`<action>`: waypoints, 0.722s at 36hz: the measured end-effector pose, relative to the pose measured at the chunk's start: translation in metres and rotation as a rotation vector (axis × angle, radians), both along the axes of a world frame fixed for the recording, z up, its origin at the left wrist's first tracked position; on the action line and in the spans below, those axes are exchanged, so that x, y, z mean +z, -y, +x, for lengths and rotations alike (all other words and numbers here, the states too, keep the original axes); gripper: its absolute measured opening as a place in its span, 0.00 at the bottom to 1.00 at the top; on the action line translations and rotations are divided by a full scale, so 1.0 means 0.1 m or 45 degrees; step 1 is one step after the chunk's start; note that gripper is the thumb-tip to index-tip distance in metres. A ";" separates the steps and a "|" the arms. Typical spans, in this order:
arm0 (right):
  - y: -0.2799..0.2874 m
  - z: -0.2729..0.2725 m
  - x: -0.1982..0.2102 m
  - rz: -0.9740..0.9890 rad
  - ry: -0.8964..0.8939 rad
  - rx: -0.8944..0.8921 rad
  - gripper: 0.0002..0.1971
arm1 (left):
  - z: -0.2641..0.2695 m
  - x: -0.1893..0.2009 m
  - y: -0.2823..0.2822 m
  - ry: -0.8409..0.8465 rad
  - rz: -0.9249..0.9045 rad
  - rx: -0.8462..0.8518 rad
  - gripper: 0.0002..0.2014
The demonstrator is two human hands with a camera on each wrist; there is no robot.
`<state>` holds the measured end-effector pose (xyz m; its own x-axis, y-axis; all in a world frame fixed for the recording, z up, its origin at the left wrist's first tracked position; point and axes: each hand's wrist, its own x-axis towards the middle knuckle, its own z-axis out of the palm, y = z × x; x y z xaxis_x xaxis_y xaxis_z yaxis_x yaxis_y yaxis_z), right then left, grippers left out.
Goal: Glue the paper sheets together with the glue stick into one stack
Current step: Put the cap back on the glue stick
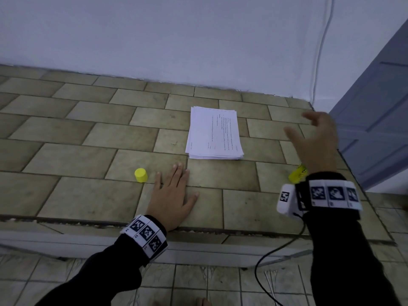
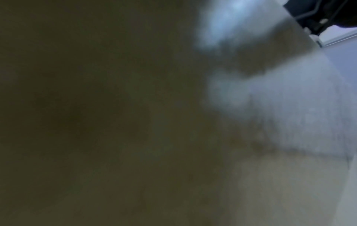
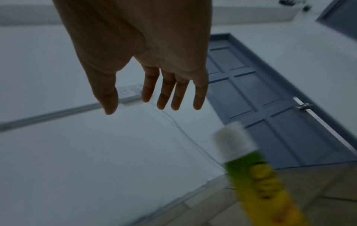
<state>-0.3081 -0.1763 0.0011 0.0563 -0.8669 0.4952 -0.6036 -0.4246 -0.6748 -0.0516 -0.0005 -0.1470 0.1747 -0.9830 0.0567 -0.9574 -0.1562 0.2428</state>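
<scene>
Left hand [image 1: 174, 193] flat on the tiles [image 1: 66, 160] by the cap [image 1: 140, 175], right hand [image 1: 318, 140] spread, empty, over the glue stick [image 3: 257, 175], stack [image 1: 214, 133] between them.

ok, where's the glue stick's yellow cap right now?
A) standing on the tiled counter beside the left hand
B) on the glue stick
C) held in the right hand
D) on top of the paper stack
A: the yellow cap stands alone on the tiled counter just left of the flat left hand; the glue stick lies uncapped.
</scene>
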 end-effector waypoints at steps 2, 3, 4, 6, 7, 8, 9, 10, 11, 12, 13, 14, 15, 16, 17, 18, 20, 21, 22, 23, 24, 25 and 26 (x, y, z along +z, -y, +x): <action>-0.02 -0.19 -0.07 0.129 0.040 -0.094 0.30 | 0.00 0.00 0.00 0.011 0.010 0.000 0.41; -0.03 -0.27 -0.12 0.202 0.057 -0.130 0.33 | -0.01 0.00 0.00 0.015 0.017 0.001 0.42; -0.05 -0.33 -0.17 0.274 0.074 -0.154 0.36 | -0.01 0.01 0.00 0.016 0.018 0.003 0.42; -0.08 -0.42 -0.30 0.403 0.110 -0.186 0.40 | -0.01 0.01 0.00 0.008 0.016 0.006 0.42; -0.09 -0.45 -0.36 0.466 0.126 -0.196 0.41 | -0.01 0.01 0.00 0.006 0.023 0.006 0.42; -0.10 -0.48 -0.43 0.524 0.133 -0.204 0.42 | -0.01 0.02 0.00 0.006 0.031 0.005 0.42; -0.10 -0.50 -0.49 0.572 0.125 -0.211 0.43 | -0.01 0.02 0.00 0.007 0.035 0.004 0.42; -0.11 -0.52 -0.55 0.615 0.098 -0.220 0.42 | -0.01 0.02 0.00 0.009 0.035 0.003 0.42; -0.11 -0.54 -0.59 0.649 0.064 -0.227 0.42 | -0.01 0.02 0.00 0.008 0.031 0.003 0.42; -0.11 -0.55 -0.62 0.684 0.039 -0.233 0.41 | -0.01 0.02 0.00 0.002 0.027 0.003 0.42; -0.10 -0.56 -0.64 0.718 0.028 -0.234 0.39 | -0.01 0.02 -0.01 -0.004 0.026 0.003 0.42; -0.10 -0.57 -0.65 0.742 0.019 -0.236 0.37 | -0.01 0.02 -0.01 -0.005 0.031 0.003 0.42; -0.09 -0.58 -0.65 0.754 0.000 -0.243 0.35 | -0.01 0.02 -0.01 -0.002 0.036 0.002 0.42; -0.09 -0.59 -0.65 0.763 -0.032 -0.244 0.32 | -0.01 0.02 -0.01 0.001 0.037 0.001 0.42; -0.09 -0.60 -0.65 0.770 -0.071 -0.234 0.29 | -0.01 0.02 -0.01 0.001 0.034 0.001 0.42; -0.08 -0.61 -0.65 0.770 -0.124 -0.217 0.24 | -0.01 0.02 0.00 -0.002 0.033 0.001 0.42; -0.06 -0.61 -0.67 0.772 -0.211 -0.197 0.18 | -0.01 0.03 -0.01 -0.008 0.033 0.002 0.43; -0.06 -0.61 -0.67 0.777 -0.235 -0.201 0.18 | -0.01 0.03 -0.01 -0.007 0.037 0.004 0.43; -0.06 -0.60 -0.66 0.776 -0.253 -0.205 0.19 | -0.01 0.03 -0.01 -0.003 0.045 0.006 0.43; -0.06 -0.60 -0.65 0.766 -0.256 -0.202 0.20 | 0.00 0.04 0.00 -0.002 0.059 0.007 0.44; -0.07 -0.58 -0.64 0.744 -0.251 -0.193 0.20 | 0.00 0.04 0.00 -0.005 0.070 0.008 0.44; -0.07 -0.57 -0.63 0.715 -0.238 -0.175 0.20 | 0.00 0.05 0.00 -0.015 0.074 0.009 0.45; -0.08 -0.54 -0.61 0.689 -0.226 -0.147 0.19 | 0.01 0.06 0.01 -0.030 0.072 0.010 0.45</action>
<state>-0.3623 -0.1679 -0.0597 -0.0117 -0.9995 -0.0286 -0.7493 0.0277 -0.6617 -0.0508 -0.0010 -0.1414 0.1833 -0.9830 -0.0032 -0.9501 -0.1780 0.2560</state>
